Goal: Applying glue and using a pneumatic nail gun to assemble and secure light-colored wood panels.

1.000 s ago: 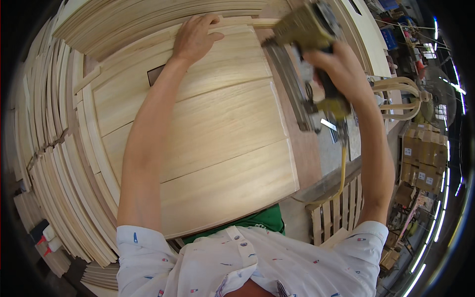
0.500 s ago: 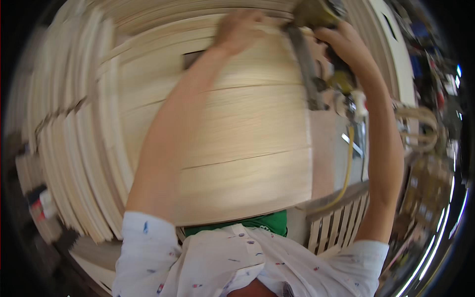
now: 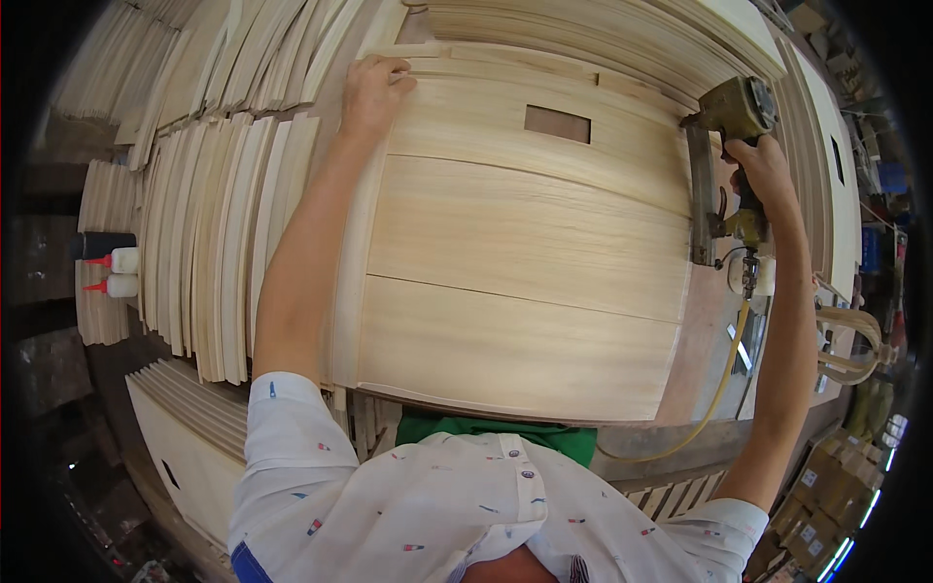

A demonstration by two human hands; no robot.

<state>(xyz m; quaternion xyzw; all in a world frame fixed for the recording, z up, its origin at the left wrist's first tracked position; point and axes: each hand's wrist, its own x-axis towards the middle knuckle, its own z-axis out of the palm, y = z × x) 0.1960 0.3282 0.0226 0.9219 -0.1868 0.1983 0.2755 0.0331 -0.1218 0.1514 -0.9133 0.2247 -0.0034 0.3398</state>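
Observation:
A pale wooden panel (image 3: 525, 243) made of several boards lies flat before me, with a dark rectangular slot (image 3: 558, 124) cut through its far board. At the panel's far left corner is my left hand (image 3: 374, 97), its fingers curled over the edge where a long narrow wooden strip (image 3: 352, 262) runs down the left side. My right hand (image 3: 763, 175) is wrapped round the handle of a pneumatic nail gun (image 3: 729, 109). The gun's long magazine lies along the panel's right edge; its nose points to the far right corner. A yellow air hose (image 3: 727, 379) runs from the handle.
Stacks of wooden strips (image 3: 219, 243) stand on the left, beside glue bottles with red tips (image 3: 121, 285). More stacked boards (image 3: 583, 44) lie beyond the panel. Slotted panels (image 3: 190, 457) lean at lower left. Cardboard boxes (image 3: 816, 496) are at lower right.
My left hand has moved left along the far side, from the middle to the far left corner. The nail gun stays in my right hand by the right edge. The view has shifted.

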